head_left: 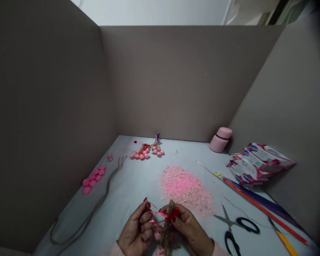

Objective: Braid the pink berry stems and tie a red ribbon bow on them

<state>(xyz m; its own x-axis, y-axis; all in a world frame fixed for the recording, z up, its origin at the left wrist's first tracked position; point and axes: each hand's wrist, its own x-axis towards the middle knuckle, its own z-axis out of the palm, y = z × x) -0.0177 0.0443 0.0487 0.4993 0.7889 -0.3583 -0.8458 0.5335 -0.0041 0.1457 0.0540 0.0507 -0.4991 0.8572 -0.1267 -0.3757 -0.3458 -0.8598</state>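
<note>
Head view, bottom centre: L hand, fingers pinching red ribbon taut. R hand gripping twine-stemmed pink bunch at red bow. Firm pinch, ribbon tension = snug tie. Pink flakes just above.

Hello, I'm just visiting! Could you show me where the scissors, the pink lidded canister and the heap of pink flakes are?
Black-handled scissors (230,223): head view, on the metal pivot.
Pink lidded canister (216,144): head view, on its body.
Heap of pink flakes (185,188): head view, on its middle.
</note>
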